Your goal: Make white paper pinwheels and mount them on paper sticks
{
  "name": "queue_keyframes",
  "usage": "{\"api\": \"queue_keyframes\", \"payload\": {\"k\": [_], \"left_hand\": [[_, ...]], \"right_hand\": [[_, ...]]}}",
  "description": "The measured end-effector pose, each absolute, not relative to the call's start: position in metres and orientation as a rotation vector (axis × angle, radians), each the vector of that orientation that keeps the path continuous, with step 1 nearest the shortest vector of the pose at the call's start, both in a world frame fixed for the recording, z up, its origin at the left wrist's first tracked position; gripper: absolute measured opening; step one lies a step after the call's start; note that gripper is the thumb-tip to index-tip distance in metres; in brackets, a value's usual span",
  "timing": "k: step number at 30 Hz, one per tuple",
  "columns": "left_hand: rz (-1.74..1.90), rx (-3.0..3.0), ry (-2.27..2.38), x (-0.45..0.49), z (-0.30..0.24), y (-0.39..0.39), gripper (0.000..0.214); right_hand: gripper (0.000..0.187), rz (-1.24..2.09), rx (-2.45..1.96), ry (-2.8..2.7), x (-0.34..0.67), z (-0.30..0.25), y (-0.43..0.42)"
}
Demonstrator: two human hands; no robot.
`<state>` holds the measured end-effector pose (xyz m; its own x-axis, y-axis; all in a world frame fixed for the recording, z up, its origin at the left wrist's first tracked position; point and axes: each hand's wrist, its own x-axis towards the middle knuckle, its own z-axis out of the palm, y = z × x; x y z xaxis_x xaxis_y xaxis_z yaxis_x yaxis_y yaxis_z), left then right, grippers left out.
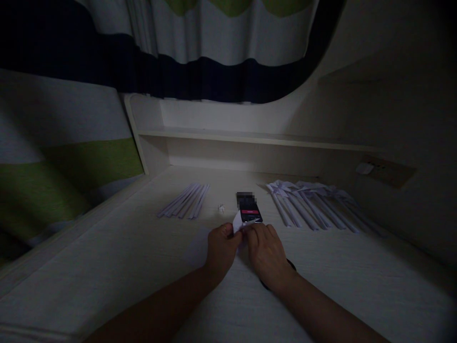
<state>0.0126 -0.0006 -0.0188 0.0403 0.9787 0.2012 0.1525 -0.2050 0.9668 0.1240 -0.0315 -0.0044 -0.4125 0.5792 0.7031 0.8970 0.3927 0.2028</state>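
Note:
Both my hands meet at the middle of a pale desk (pixel 143 267) in dim light. My left hand (pixel 220 250) and my right hand (pixel 266 252) are closed in a pinch on a small piece of white paper (pixel 238 223) held between them. Just beyond the paper lies a dark phone (pixel 249 208) with a lit screen. A dark band (pixel 291 264) sits at my right wrist.
A row of rolled white paper sticks (pixel 185 202) lies at the left. A larger spread of paper sticks with folded tops (pixel 314 205) lies at the right. A tiny paper scrap (pixel 221 208) sits near the phone. A shelf (pixel 250 138), striped curtain (pixel 200 52) and wall socket (pixel 385 170) stand behind.

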Motion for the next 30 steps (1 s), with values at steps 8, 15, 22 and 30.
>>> {"api": "queue_keyframes", "payload": {"k": [8, 15, 22, 30], "left_hand": [[1.285, 1.421, 1.189, 0.0132, -0.0136, -0.0038, 0.01], [1.274, 1.435, 1.174, 0.013, -0.0112, -0.0049, 0.014], [1.266, 1.467, 1.22, 0.0127, -0.0098, -0.0047, 0.018], [1.242, 1.461, 1.217, 0.0114, -0.0106, -0.0051, 0.021]], "right_hand": [[0.027, -0.724, -1.33, -2.074, 0.121, -0.0115, -0.0289], [0.023, -0.726, -1.341, -2.07, 0.1202, -0.012, -0.0277], [0.023, -0.743, -1.391, -2.065, 0.1177, -0.0118, -0.027], [0.019, -0.729, -1.418, -2.07, 0.1193, -0.0121, -0.0251]]}}
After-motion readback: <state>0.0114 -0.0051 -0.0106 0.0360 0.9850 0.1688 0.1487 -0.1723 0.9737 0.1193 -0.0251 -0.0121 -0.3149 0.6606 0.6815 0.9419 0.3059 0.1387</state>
